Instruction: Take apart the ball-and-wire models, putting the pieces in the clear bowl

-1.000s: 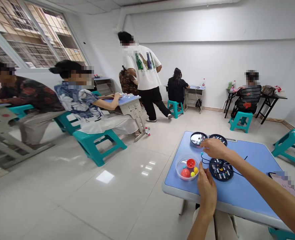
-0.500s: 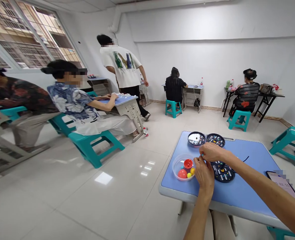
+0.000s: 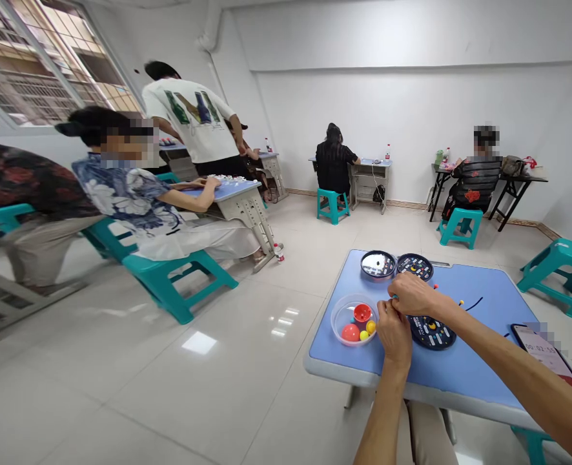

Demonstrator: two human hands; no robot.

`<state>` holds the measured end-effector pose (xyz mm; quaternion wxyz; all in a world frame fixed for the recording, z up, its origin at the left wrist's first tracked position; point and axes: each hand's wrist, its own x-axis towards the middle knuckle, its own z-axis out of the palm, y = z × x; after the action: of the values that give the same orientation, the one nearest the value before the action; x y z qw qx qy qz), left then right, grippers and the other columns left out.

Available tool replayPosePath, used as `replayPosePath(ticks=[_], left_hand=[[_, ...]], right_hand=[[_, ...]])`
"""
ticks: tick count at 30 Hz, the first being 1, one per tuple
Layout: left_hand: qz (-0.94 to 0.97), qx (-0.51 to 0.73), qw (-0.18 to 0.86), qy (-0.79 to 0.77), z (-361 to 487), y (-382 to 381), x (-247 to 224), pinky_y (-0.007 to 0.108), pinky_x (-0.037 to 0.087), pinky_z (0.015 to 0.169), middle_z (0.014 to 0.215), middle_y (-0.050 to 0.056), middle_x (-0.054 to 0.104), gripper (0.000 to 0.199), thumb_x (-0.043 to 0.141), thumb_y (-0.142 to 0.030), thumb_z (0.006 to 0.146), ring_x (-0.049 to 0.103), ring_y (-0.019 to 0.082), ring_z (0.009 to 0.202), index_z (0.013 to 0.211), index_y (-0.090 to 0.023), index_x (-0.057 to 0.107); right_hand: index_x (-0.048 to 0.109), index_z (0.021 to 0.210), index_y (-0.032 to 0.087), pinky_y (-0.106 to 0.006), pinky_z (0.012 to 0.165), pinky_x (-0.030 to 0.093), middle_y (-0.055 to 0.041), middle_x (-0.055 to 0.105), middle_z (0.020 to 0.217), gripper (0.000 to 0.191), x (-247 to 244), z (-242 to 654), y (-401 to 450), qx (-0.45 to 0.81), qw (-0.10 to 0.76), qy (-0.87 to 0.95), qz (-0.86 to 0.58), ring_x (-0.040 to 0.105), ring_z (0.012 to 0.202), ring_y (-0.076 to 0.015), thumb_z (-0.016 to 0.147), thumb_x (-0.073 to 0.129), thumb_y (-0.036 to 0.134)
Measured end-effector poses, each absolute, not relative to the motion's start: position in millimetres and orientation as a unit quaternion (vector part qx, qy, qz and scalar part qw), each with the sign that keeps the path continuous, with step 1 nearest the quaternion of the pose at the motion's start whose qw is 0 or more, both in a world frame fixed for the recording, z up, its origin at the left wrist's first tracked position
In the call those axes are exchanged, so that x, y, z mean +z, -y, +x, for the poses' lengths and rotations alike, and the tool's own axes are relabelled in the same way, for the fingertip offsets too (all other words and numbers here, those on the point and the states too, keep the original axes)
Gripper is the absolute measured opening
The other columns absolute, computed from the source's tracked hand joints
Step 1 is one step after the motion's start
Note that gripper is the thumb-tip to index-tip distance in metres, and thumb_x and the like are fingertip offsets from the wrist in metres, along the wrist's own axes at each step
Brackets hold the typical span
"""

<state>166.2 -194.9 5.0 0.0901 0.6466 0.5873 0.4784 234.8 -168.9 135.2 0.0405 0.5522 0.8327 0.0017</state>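
Close together above the table, my left hand (image 3: 393, 332) and my right hand (image 3: 414, 294) pinch a small light-blue piece (image 3: 395, 298), mostly hidden by the fingers. A round black disc (image 3: 432, 337) with printed labels and coloured dots lies just under my right wrist, partly covered. To the left of my left hand stands a clear plastic bowl (image 3: 335, 326). In it are a red ball (image 3: 350, 332), a red hollow half-ball (image 3: 362, 313), a yellow ball (image 3: 364, 336) and an orange ball (image 3: 371, 327). Thin black rods (image 3: 474, 303) show past my right forearm, one near a small orange bead.
On the blue table (image 3: 489, 368), a shiny round tray (image 3: 377, 266) and another printed disc (image 3: 414, 266) sit at the back. A phone (image 3: 547, 358) showing a timer lies at the right edge. Teal stools (image 3: 560, 271) and several seated people are around; one person (image 3: 194, 123) stands bending over.
The standing person has moved left and bent further over the far table. My hands stay together on the small light-blue piece, barely shifted. The view has turned slightly.
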Motion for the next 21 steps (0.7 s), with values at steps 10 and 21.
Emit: replayPosePath(ticks=[10,21], left_hand=[[0.651,0.518,0.084,-0.549,170,195,-3,0.027,0.035,0.058,0.081,0.006,0.057,0.019,0.047,-0.005,0.09,0.054,0.016,0.065,0.081,-0.015,0.059],[0.652,0.504,0.09,-0.56,167,197,-7,0.027,0.038,0.061,0.08,0.005,0.058,0.022,0.045,-0.005,0.09,0.056,0.016,0.067,0.081,-0.015,0.061]], right_hand=[[0.065,0.055,0.014,-0.023,0.055,0.027,0.0007,0.056,0.051,0.014,118,250,162,-0.105,-0.104,-0.805,0.575,0.041,0.054,-0.0092,0.064,0.055,0.014],[0.072,0.075,0.015,-0.025,0.074,0.042,-0.0064,0.068,0.077,0.021,134,263,157,-0.086,-0.092,-0.901,0.415,0.057,0.078,-0.0155,0.072,0.052,0.007]])
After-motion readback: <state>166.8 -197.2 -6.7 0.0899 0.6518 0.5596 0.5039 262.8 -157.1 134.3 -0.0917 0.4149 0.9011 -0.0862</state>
